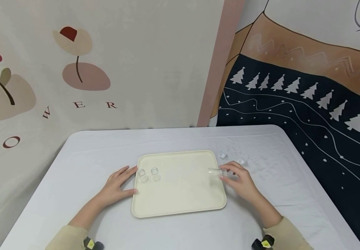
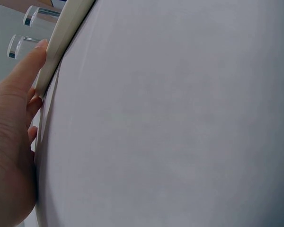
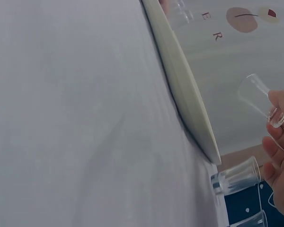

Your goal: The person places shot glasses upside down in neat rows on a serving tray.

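Observation:
My left hand (image 1: 117, 185) rests against the left rim of a cream rectangular tray (image 1: 180, 205), fingers spread and thumb touching the edge. Just inside that rim, two small clear shot glasses (image 1: 144, 176) (image 1: 155, 174) stand upside down, their thick bases uppermost. With thumb and fingers, my right hand (image 1: 240, 180) pinches another shot glass (image 1: 215, 171) by its thick base. This glass lies nearly sideways above the tray's right edge, mouth pointing left. In the right wrist view the held glass (image 3: 255, 94) is empty.
Beyond the tray's right edge, more clear glasses (image 1: 223, 153) (image 1: 242, 161) stand upright on the white tablecloth (image 1: 105, 146). A patterned curtain (image 1: 155, 69) hangs behind the table, and a dark blue printed cloth (image 1: 261, 104) hangs at the right.

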Demonstrator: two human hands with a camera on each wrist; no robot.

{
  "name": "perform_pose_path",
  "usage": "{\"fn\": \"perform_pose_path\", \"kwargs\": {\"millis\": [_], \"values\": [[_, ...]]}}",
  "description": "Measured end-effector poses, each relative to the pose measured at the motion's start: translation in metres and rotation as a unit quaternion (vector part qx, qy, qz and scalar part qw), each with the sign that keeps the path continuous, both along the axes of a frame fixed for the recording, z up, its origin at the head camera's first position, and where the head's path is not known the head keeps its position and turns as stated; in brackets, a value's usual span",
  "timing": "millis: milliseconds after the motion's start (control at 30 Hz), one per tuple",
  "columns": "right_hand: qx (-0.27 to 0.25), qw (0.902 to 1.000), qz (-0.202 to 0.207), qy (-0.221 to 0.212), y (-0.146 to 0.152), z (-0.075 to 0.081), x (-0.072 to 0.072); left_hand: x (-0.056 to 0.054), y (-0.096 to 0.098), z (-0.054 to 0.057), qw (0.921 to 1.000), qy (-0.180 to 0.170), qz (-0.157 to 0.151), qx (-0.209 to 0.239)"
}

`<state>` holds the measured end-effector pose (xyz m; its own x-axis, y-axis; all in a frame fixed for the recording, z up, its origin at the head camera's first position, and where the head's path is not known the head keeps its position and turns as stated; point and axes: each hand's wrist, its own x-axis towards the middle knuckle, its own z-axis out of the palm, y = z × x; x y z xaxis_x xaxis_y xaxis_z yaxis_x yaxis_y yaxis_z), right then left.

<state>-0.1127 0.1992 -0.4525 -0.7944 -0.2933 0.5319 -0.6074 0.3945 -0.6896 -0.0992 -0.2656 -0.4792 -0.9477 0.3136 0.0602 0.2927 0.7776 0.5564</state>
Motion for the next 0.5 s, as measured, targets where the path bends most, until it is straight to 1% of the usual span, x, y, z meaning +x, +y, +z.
{"fn": "perform_pose_path", "kwargs": {"millis": [100, 167, 400, 467, 500], "values": [[-0.007, 0.9999, 0.012, 0.003, -0.006, 0.003, -0.001, 0.0, 0.0, 0.0, 1.0, 0.001, -0.001, 0.002], [-0.008, 0.9999, 0.013, 0.001, -0.011, 0.008, 0.0, 0.0, 0.0, 0.0, 1.0, 0.001, -0.002, 0.002], [-0.006, 0.9997, 0.024, -0.004, -0.036, 0.043, 0.01, 0.0, -0.001, 0.0, 1.0, 0.003, -0.006, 0.004], [-0.007, 0.9996, 0.026, -0.007, -0.042, 0.047, 0.01, 0.0, -0.001, 0.0, 1.0, 0.003, -0.006, 0.004], [-0.008, 0.9996, 0.026, -0.01, -0.045, 0.046, 0.008, 0.0, -0.001, 0.001, 1.0, 0.004, -0.007, 0.005]]}}
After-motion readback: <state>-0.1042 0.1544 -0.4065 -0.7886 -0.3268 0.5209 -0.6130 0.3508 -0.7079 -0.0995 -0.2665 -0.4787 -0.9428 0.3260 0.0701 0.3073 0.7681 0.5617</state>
